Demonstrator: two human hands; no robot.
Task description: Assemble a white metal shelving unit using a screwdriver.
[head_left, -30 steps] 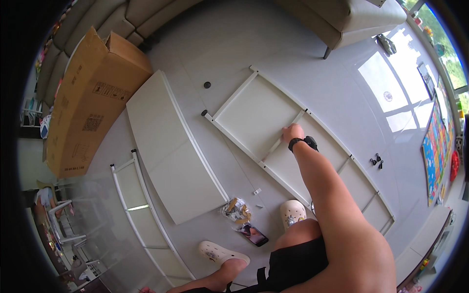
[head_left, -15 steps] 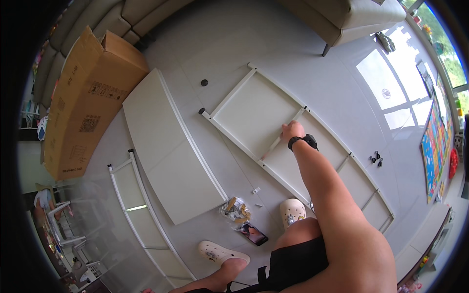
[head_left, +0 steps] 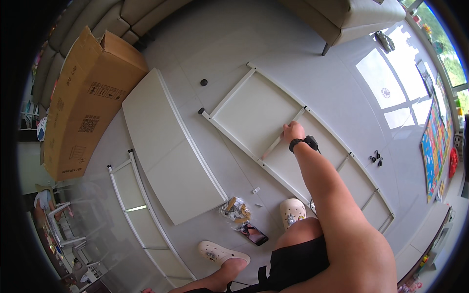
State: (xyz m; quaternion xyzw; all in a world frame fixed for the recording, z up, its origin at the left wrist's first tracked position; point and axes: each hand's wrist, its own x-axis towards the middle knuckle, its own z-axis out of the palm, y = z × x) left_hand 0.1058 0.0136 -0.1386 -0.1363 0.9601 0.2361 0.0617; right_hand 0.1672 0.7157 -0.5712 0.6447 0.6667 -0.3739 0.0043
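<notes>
My right hand [head_left: 294,131] is closed around a short white crossbar [head_left: 274,146] of a ladder-like white metal frame [head_left: 281,89] lying on the floor. Black caps sit on some of the frame's ends. A dark watch [head_left: 303,142] is on my right wrist. My right forearm hides part of the frame's near side. My left hand cannot be made out. Near my shoes lie a phone [head_left: 254,233], a crumpled clear plastic bag [head_left: 236,210] and a small white piece [head_left: 256,190].
White boards [head_left: 166,146] lie left of the frame, with a second, narrower white frame [head_left: 144,205] beyond them. A long cardboard box [head_left: 88,112] leans by the sofa [head_left: 105,19]. Small black parts [head_left: 376,158] and a dark disc [head_left: 203,82] rest on the floor.
</notes>
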